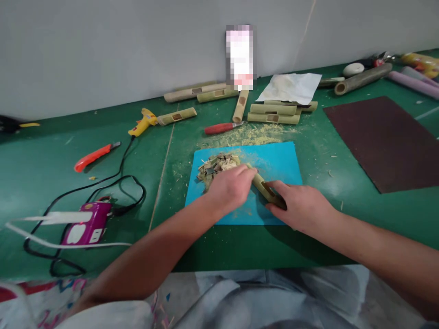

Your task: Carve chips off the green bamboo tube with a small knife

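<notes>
A hollow, pale green bamboo tube with a rectangular slot cut in its side lies slantwise above a flat, bright blue sheet on the glossy green tabletop. The right hand holds its near end, thumb and fingers closed around the rounded wall. The left hand is curled into a loose fist at the far end; its fingertips are hidden, so I cannot tell whether they grip the tube or a small tool. Beside it, a rough heap of thin, splintery bamboo chips is partly covered by that hand, and fine, powdery yellowish dust speckles the surface beyond. Blocky pixels blur an upright rectangular panel by the smooth grey wall. A crumpled white paper sheet partly hides stacked slotted bamboo pieces; a black object is cut off at the left edge.
</notes>
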Demonstrator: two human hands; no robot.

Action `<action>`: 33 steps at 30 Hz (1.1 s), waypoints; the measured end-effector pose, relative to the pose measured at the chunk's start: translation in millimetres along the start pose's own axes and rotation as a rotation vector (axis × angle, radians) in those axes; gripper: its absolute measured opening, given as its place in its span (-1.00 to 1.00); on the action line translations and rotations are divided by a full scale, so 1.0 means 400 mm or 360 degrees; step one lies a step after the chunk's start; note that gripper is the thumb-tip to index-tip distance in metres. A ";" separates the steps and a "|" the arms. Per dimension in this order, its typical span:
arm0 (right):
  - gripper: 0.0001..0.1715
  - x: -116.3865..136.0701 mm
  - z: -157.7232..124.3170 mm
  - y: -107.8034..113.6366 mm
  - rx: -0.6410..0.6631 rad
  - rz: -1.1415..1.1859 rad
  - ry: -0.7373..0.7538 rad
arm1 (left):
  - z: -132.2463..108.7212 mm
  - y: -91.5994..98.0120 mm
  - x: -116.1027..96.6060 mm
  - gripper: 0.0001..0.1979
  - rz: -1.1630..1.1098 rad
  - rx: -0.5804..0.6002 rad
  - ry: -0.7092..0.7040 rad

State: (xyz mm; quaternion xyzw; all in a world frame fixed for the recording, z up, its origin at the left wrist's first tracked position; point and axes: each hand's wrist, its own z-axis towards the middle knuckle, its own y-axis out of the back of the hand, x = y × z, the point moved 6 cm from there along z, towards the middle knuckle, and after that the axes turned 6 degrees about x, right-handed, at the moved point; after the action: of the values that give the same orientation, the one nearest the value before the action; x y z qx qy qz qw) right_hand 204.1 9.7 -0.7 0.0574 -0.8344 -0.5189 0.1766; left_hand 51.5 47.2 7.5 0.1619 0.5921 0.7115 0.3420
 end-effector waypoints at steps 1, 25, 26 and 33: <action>-0.54 -0.001 0.000 -0.001 0.0005 -0.0006 -0.0008 | 0.001 -0.004 -0.003 -0.68 -0.0017 0.0035 -0.0030; -0.55 -0.001 0.003 -0.003 -0.0014 0.0021 0.0011 | -0.002 -0.001 0.009 -0.70 -0.0019 -0.0018 -0.0009; -0.55 -0.001 0.003 -0.004 -0.0019 0.0021 0.0012 | -0.001 -0.003 0.010 -0.70 -0.0031 0.0000 -0.0020; -0.54 -0.002 0.001 -0.003 -0.0021 0.0013 -0.0005 | -0.004 0.005 0.016 -0.70 0.0023 -0.0041 0.0006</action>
State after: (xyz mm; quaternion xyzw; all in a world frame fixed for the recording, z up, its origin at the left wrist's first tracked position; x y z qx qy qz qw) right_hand 204.7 9.7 -2.2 0.0520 -0.8315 -0.5238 0.1777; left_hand 45.4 50.3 8.0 0.1605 0.5824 0.7217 0.3380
